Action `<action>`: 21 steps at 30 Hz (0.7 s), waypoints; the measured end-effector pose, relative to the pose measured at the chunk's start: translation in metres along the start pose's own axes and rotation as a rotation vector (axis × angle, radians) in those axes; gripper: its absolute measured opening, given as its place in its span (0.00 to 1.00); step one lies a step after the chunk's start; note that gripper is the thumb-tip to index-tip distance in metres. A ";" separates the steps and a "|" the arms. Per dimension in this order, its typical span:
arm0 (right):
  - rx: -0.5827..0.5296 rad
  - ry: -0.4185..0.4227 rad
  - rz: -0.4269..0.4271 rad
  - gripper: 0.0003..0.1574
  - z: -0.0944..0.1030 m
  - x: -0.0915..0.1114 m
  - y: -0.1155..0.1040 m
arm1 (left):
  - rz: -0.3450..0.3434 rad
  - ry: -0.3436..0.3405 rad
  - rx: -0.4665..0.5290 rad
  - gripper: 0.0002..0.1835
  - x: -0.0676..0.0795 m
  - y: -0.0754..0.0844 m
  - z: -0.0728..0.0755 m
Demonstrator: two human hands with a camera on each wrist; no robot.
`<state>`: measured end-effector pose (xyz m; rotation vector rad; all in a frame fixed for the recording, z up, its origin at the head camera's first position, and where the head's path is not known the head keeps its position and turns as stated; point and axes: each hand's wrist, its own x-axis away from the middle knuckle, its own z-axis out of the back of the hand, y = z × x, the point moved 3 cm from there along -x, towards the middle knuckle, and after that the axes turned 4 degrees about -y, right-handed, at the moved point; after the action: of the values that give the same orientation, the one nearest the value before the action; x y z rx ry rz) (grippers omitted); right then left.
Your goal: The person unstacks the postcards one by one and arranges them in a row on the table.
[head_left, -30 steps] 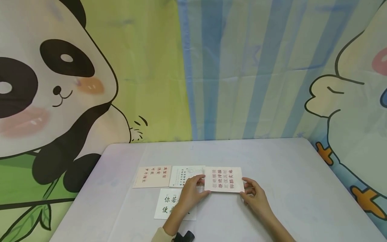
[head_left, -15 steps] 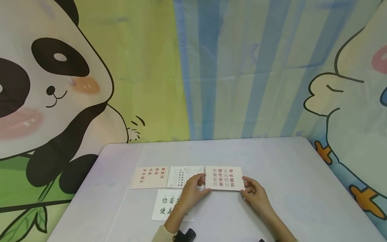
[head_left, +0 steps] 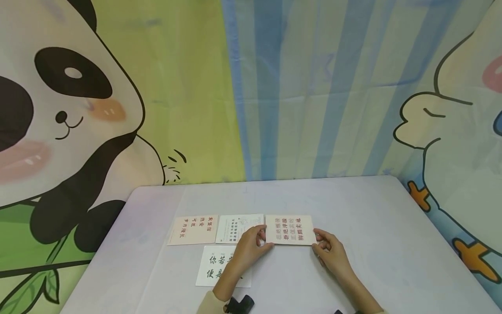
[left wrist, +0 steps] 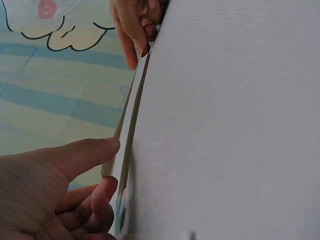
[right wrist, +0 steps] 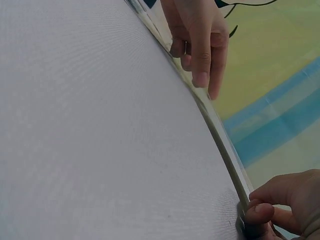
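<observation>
A cream card with columns of red characters (head_left: 290, 230) lies low and almost flat over the table, at the right end of a row of cards. My left hand (head_left: 249, 246) pinches its left side between thumb and fingers. At the opposite side, my right hand (head_left: 333, 254) pinches the right edge near the front corner. Both wrist views show the card (left wrist: 131, 112) nearly edge-on, close over the white surface. Just left of it is a white card with small dark print (head_left: 235, 227), its front right part hidden behind my left hand.
A pinkish card with red characters (head_left: 192, 231) ends the row on the left. In front lies a white card with large dark characters (head_left: 209, 266), partly covered by my left forearm. The white table (head_left: 353, 205) meets a printed curtain (head_left: 204, 109) at its back edge.
The held card has shifted slightly away from me and lower. It overlapped the white card's right edge before; now a thin gap shows between them. Both hands keep their hold.
</observation>
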<state>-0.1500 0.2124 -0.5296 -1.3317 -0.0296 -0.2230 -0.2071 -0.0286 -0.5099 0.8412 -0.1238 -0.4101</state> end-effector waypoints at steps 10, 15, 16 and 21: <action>0.028 0.029 0.018 0.27 -0.001 0.002 0.002 | 0.012 -0.005 -0.022 0.27 0.001 0.002 -0.002; 0.016 0.033 0.027 0.27 -0.001 0.003 0.003 | 0.009 0.001 -0.025 0.25 0.001 0.003 -0.002; 0.014 0.032 0.029 0.26 -0.001 0.002 0.003 | 0.010 0.002 -0.030 0.25 0.000 0.004 -0.002; 0.011 0.036 0.043 0.24 -0.001 0.001 0.003 | -0.001 0.014 -0.077 0.22 0.000 0.004 -0.001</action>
<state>-0.1488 0.2119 -0.5324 -1.3160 0.0280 -0.2094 -0.2056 -0.0252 -0.5074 0.7686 -0.0938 -0.4074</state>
